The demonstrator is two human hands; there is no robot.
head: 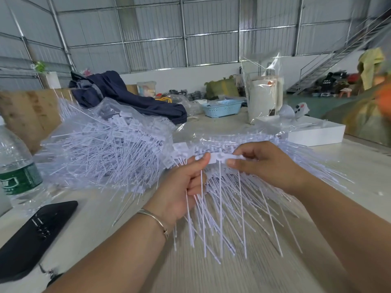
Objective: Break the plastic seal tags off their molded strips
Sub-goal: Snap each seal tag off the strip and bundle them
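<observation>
Head view: left hand (186, 182) and right hand (262, 163) each pinch white moulded plastic seal-tag strip (220, 158) at frame centre, ends apart for snapping; thin tails hang over pale table (211, 275).

The seal tags (220, 158) and their long thin tails are white with a faint lilac cast, as is the loose heap (101, 153) at left under clear film. The surface (211, 278) is pale wood grain in fine streaks. Near left lie a black phone (36, 233) and a clear bottle (14, 163) with a green label. Far back sit a navy cloth (127, 96), a light blue perforated basket (222, 107) and a white box (317, 134).
</observation>
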